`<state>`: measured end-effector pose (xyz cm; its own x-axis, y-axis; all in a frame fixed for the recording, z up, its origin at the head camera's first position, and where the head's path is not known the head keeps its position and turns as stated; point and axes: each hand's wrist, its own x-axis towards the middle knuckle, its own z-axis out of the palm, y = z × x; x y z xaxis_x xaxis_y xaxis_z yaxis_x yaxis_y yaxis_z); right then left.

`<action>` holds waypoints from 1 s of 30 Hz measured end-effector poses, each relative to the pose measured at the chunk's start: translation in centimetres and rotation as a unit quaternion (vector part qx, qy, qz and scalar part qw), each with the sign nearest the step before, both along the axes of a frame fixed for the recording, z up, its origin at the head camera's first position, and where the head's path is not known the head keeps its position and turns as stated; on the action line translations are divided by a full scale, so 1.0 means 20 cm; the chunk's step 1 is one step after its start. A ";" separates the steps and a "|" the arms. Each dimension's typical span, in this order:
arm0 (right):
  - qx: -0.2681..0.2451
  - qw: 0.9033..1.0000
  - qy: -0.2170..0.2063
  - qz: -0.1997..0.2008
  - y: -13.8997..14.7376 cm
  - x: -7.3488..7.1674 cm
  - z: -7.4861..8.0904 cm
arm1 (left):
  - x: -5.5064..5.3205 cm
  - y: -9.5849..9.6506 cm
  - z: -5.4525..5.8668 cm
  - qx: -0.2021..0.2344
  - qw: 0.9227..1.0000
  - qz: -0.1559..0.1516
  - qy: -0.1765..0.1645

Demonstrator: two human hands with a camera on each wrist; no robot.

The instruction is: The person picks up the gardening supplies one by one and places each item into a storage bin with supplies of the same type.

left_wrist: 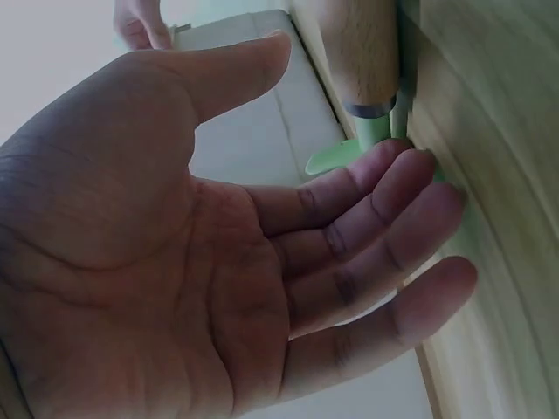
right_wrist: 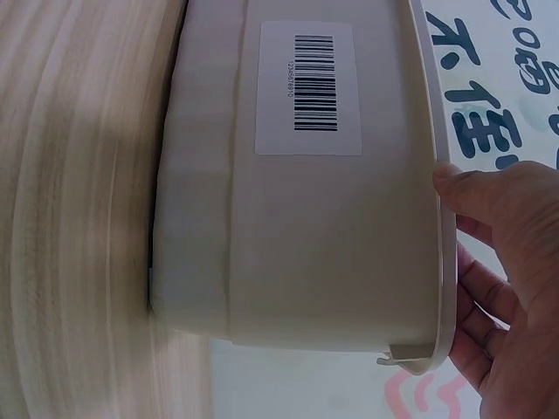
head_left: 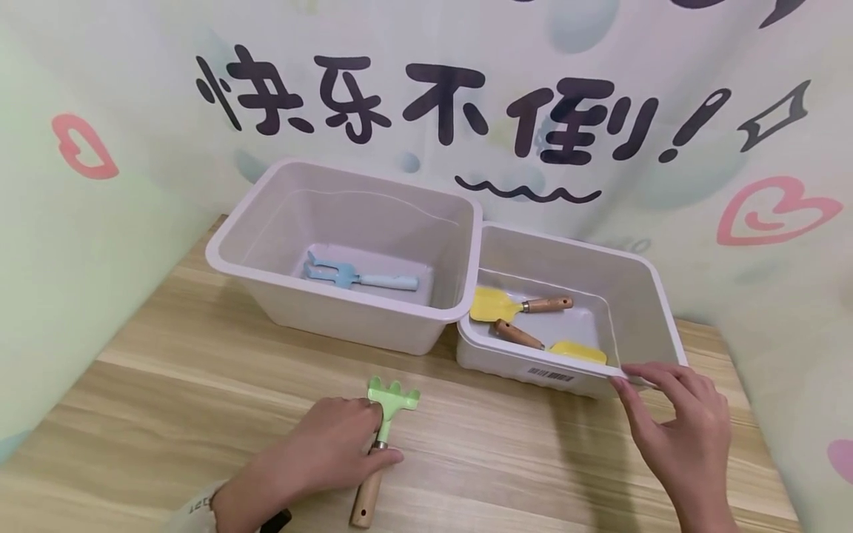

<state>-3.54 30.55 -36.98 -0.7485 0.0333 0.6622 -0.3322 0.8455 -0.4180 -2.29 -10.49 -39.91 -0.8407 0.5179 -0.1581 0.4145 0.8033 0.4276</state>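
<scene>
A small green hand rake (head_left: 392, 400) with a wooden handle lies on the table, its tines toward the bins. My left hand (head_left: 326, 448) is over it, loosely bent fingers at the green neck and thumb across the handle in the head view. From the left wrist, the palm (left_wrist: 131, 288) shows bare and the fingertips (left_wrist: 428, 205) reach beside the rake without closing round it. At the near right corner of the right-hand bin (head_left: 640, 274), my right hand (head_left: 686, 426) pinches the rim, thumb outside and fingers inside. Two yellow hand trowels (head_left: 493, 305) with wooden handles lie in that bin.
A taller pale bin (head_left: 353, 322) stands to the left, its corner overlapping the right-hand bin's edge. Inside it lies a light blue hand fork (head_left: 343, 275). A printed cloth (head_left: 426, 141) hangs behind the wooden table (head_left: 166, 385). The right-hand bin carries a barcode label (right_wrist: 307, 87).
</scene>
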 end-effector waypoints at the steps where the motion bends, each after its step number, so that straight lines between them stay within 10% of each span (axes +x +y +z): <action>1: 0.001 1.000 0.000 0.000 0.00 0.00 0.00 | 0.00 0.00 0.00 0.003 1.000 0.001 -0.001; 30: -0.002 1.000 -0.002 0.000 0.01 -0.01 -0.01 | -0.01 -0.01 -0.02 0.005 1.000 0.003 0.003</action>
